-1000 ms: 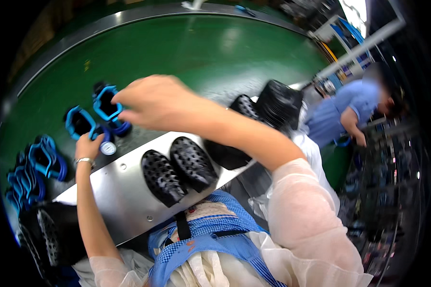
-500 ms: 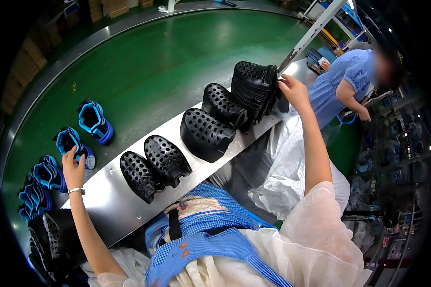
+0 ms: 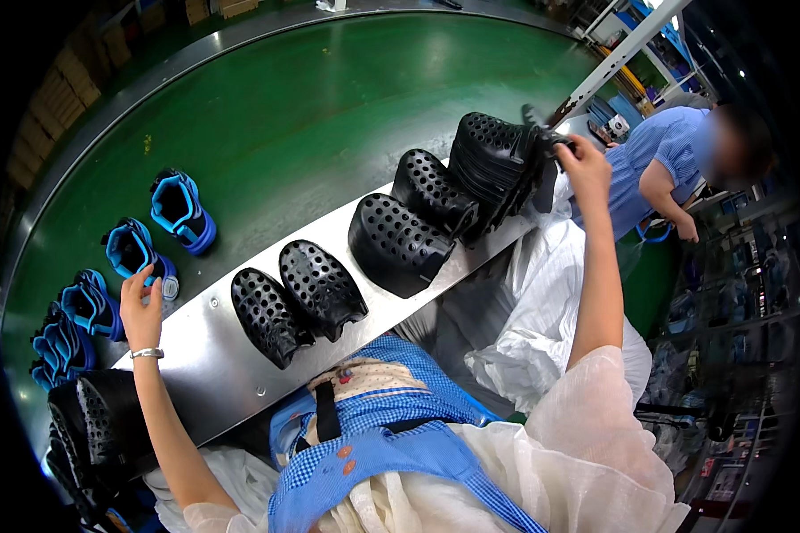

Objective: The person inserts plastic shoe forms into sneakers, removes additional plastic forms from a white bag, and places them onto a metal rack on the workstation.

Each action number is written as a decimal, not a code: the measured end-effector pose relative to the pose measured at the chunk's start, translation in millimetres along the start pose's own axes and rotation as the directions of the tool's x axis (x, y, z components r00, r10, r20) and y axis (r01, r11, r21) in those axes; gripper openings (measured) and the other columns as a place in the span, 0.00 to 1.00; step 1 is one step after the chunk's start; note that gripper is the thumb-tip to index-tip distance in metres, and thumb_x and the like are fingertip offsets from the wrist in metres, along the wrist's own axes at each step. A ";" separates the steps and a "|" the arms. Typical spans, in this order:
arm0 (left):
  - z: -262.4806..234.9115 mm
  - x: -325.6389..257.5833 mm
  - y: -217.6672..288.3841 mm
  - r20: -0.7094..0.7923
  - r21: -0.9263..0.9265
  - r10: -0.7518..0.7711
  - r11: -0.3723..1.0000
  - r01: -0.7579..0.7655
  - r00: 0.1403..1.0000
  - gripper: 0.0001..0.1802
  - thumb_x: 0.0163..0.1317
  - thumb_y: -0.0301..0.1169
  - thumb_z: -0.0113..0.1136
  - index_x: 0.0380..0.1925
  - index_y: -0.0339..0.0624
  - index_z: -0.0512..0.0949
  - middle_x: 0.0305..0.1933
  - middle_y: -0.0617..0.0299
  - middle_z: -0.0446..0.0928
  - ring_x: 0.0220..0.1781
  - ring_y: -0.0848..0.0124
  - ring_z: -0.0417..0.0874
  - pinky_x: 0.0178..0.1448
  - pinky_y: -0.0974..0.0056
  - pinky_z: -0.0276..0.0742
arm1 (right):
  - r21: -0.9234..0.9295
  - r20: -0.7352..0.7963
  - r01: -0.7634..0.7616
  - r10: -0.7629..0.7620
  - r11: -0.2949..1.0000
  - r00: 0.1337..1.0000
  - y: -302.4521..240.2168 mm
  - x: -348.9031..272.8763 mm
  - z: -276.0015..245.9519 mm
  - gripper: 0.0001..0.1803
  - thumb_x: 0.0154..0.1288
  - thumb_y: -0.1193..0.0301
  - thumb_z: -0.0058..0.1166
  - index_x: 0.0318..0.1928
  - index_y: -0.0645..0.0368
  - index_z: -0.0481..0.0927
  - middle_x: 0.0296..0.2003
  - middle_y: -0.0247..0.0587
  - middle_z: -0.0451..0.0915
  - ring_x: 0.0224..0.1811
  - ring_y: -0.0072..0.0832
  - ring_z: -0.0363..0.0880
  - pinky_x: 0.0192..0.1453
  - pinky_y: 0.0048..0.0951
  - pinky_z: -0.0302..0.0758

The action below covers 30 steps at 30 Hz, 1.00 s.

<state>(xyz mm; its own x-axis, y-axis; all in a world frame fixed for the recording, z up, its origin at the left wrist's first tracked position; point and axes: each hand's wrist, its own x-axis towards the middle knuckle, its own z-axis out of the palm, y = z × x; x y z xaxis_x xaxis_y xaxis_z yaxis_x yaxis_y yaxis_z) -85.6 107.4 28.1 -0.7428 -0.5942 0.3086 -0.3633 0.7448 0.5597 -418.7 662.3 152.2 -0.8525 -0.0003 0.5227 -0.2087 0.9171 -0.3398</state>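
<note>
On the left, my left hand (image 3: 142, 306) has its fingers bent around the near edge of a blue-and-black high-top shoe (image 3: 132, 247), which stands on the green surface. My right hand (image 3: 587, 169), raised at the right, pinches a black perforated plastic shoe insert (image 3: 542, 133), blurred by motion. Just beside it is a nested stack of the same black inserts (image 3: 493, 164). Two smaller groups (image 3: 396, 235) (image 3: 431, 191) stand along the metal ledge. Nearer me, two single inserts (image 3: 262, 311) (image 3: 322, 289) lie with their rounded ends pointing away.
More blue-and-black shoes (image 3: 182, 213) (image 3: 89, 306) stand on the curved green surface (image 3: 329, 115). The metal ledge (image 3: 196, 373) crosses in front of me. Black inserts (image 3: 98, 417) are piled at lower left. White plastic (image 3: 533, 311) hangs at right, near a person in blue (image 3: 658, 160).
My right hand has drawn away from the stack to the right, with a black insert in its fingers. My left hand stays at the same shoe. The whole view has shifted slightly.
</note>
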 end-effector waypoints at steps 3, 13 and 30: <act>-2.5 1.2 18.3 -0.054 -0.110 0.025 0.993 -0.030 0.998 0.17 0.58 0.28 0.57 0.49 0.44 0.76 0.43 0.61 0.74 0.38 0.74 0.78 0.40 0.70 0.74 | 0.072 -0.162 0.018 -0.006 0.997 0.987 -35.1 0.5 -40.7 0.19 0.55 0.64 0.59 0.47 0.57 0.78 0.28 0.41 0.81 0.30 0.22 0.80 0.38 0.23 0.74; 14.4 7.8 132.3 0.337 -0.937 0.257 0.000 0.349 0.906 0.40 0.60 0.49 0.55 0.65 0.40 0.53 0.63 0.54 0.62 0.63 0.66 0.66 0.64 0.60 0.63 | 0.746 -0.038 0.574 -0.839 0.337 0.542 -278.6 -102.9 3.6 0.24 0.53 0.71 0.62 0.52 0.60 0.74 0.41 0.46 0.80 0.39 0.32 0.81 0.44 0.28 0.77; 13.3 14.2 45.0 0.465 -0.885 -0.163 -0.049 0.464 0.870 0.22 0.61 0.44 0.57 0.45 0.38 0.72 0.45 0.59 0.76 0.45 0.70 0.79 0.49 0.63 0.78 | 0.783 0.268 0.463 -0.896 0.416 0.353 -399.0 -152.3 104.4 0.12 0.50 0.68 0.59 0.30 0.64 0.74 0.23 0.47 0.75 0.23 0.42 0.76 0.29 0.37 0.73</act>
<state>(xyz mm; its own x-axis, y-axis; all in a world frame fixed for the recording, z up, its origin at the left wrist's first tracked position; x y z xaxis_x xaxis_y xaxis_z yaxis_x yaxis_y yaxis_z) -120.0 136.5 47.4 -0.8489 -0.4969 -0.1801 0.1708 -0.5804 0.7962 -255.7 254.8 126.5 -0.2423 -0.9292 0.2790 -0.8565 0.0698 -0.5115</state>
